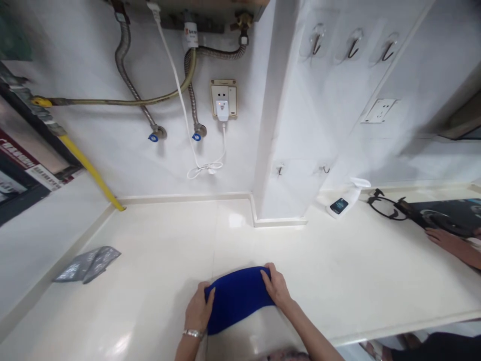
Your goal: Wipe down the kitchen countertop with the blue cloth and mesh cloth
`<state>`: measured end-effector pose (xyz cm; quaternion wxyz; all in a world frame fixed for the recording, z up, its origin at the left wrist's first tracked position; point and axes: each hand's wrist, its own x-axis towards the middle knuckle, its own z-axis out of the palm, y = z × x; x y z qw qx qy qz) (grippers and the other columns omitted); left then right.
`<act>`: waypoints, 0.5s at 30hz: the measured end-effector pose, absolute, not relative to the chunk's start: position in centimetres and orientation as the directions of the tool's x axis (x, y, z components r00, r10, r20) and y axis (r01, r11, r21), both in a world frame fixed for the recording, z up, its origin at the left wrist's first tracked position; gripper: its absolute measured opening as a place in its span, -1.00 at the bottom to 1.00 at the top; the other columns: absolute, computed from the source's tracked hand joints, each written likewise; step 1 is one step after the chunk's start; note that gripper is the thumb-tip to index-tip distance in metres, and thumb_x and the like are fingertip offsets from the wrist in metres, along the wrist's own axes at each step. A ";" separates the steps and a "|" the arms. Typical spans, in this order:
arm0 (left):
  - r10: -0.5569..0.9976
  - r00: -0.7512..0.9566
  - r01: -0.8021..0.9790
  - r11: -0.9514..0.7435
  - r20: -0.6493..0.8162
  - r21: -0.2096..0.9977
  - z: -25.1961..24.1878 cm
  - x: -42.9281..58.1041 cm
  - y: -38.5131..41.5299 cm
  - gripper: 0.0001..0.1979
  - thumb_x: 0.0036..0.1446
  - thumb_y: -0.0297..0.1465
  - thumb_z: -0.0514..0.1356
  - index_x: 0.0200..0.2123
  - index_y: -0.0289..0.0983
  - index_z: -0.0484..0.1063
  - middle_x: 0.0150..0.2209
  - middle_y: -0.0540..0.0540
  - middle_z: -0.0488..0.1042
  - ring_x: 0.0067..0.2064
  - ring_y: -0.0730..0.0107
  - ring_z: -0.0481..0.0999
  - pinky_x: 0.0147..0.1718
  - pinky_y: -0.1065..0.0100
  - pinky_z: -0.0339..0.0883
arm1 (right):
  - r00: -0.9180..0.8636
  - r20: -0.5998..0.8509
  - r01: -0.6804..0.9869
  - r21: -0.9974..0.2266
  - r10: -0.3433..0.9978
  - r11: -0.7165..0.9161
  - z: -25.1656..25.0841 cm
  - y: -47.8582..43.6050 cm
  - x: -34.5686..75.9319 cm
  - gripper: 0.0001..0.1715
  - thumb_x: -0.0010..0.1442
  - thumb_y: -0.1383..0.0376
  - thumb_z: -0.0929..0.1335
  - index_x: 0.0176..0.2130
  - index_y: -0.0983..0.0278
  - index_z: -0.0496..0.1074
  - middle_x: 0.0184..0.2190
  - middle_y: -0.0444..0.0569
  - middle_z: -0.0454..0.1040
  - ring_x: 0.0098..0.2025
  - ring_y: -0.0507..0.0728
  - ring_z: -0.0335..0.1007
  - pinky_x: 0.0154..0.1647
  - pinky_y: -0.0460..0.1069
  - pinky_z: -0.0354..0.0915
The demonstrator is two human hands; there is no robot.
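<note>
A person's 2 bare hands grasp a folded dark-blue fabric cloth [237, 301] on or just above a glossy cream-white countertop [150, 240] (the pictures do not settle whether it touches the surface). The left hand [199, 308], with a silver bracelet [193, 333] at its wrist, clasps the cloth's nearer end. The right hand [277, 287] clasps the farther end, its fingers wrapped over the edge. Neither hand is released or balled into a fist. The cloth's long axis runs between the 2 hands, slanting away from the person toward the right, so the right hand sits closer to the wall.

Well off to the left lies a crumpled silver-grey plastic packet [88, 264]. To the right stand a white plastic spray bottle [347, 198] and a pair of black-rimmed glasses [387, 208], beside a dark flat object [447, 215]. Near that object, at the frame's right edge, is another person's hand [447, 241], apart from the cloth. Above, 2 braided metal hoses [124, 55] run down a white tiled wall to blue-tagged valves, and a white plug [222, 100] sits in a wall socket. 3 dark metal hooks [353, 45] line a white pillar.
</note>
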<state>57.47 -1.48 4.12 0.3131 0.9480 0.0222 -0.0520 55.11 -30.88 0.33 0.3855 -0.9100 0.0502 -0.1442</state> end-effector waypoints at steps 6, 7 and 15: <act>0.107 0.967 0.219 -0.811 -0.230 0.542 5.0 57.0 -2.3 -0.52 0.33 -0.09 -0.10 0.17 -0.19 0.26 -0.09 -0.24 0.65 -0.10 0.03 0.65 -0.10 0.09 0.45 | 0.950 0.079 -0.187 -0.628 -0.301 -0.755 1.0 -30.2 55.3 -0.68 0.37 0.15 0.21 -0.01 0.26 0.37 -0.39 0.01 0.57 -0.30 0.23 0.57 -0.23 0.04 0.41; 0.121 0.962 0.238 -0.812 -0.245 0.534 5.1 57.0 -2.3 -0.51 0.32 -0.09 -0.08 0.19 -0.19 0.25 -0.05 -0.24 0.64 -0.07 0.03 0.64 -0.08 0.09 0.44 | 0.955 0.056 -0.199 -0.608 -0.292 -0.769 1.2 -30.2 55.3 -0.68 0.32 0.17 0.26 0.00 0.26 0.38 -0.36 0.03 0.59 -0.27 0.24 0.58 -0.21 0.05 0.42; 0.106 0.963 0.235 -0.781 -0.249 0.579 5.7 55.3 -1.8 -0.61 0.21 -0.04 -0.01 -0.12 -0.16 0.39 -0.31 -0.18 0.63 -0.24 -0.06 0.64 -0.20 0.05 0.42 | 0.929 0.328 0.100 -0.668 -0.171 -0.738 1.0 -30.4 53.3 -0.63 0.45 0.20 0.12 0.08 0.20 0.38 -0.13 0.01 0.60 -0.18 0.16 0.60 -0.12 0.04 0.51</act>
